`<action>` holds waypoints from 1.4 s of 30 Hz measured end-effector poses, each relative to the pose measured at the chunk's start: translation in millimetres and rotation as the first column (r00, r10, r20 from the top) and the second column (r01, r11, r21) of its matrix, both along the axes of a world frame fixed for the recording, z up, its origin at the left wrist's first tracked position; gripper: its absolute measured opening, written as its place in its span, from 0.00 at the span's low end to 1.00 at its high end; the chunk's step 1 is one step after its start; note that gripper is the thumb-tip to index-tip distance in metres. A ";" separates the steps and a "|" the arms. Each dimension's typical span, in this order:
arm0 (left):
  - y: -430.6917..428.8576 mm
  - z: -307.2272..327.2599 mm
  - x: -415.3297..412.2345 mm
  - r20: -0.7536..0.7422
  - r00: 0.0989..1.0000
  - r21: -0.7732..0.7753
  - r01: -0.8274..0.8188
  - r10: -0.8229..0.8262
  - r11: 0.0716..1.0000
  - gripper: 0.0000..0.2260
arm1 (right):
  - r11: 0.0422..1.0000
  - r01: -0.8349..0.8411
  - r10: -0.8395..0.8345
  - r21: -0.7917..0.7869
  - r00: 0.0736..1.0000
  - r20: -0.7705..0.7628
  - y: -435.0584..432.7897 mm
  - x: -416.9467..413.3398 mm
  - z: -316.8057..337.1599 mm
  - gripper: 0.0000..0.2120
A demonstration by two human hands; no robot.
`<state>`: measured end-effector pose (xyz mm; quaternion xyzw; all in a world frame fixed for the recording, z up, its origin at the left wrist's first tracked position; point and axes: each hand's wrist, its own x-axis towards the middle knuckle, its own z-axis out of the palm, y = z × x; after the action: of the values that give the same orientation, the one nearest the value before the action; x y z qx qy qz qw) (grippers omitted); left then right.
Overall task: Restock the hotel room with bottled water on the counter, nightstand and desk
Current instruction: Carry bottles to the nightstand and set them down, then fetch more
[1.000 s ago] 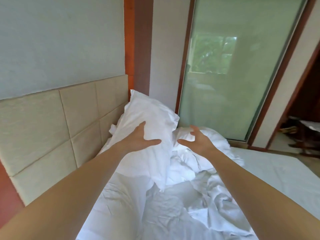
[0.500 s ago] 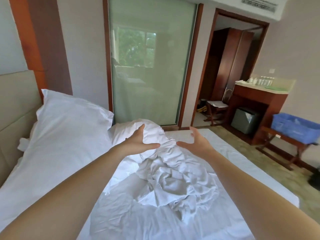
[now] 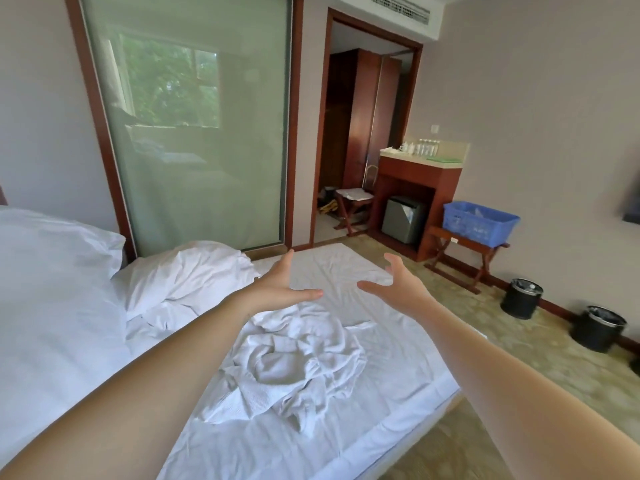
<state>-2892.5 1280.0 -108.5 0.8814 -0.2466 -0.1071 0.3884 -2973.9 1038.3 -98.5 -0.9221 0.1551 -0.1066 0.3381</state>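
Far across the room, a row of bottles stands on the counter (too small to count), with one mini fridge beneath and one blue basket just beside. Over the bed hover the left hand and right hand, both spread wide, holding nothing. Two pillows lie at the left, one crumpled sheet mid-mattress, two black bins by the wall, and open carpet runs from the mattress edge to the counter.

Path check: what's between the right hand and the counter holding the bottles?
Head view: only bed sheet, then bare carpet, between right hand and counter.
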 end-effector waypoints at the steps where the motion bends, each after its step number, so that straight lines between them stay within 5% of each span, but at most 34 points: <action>1: -6.7 -0.9 1.7 0.009 1.000 0.012 0.007 -0.007 1.000 0.52 | 1.000 0.005 -0.005 0.010 1.000 0.005 -6.1 -2.0 0.3 0.47; 42: -308.3 -11.8 94.2 0.046 0.965 0.071 0.254 -0.258 0.964 0.47 | 0.965 0.261 -0.261 0.038 0.965 -0.014 -282.5 32.6 -28.4 0.48</action>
<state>-2798.2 971.7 -120.3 0.8568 -0.3655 -0.1400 0.3357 -2941.3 755.8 -126.9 -0.8872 0.2788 -0.1428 0.3389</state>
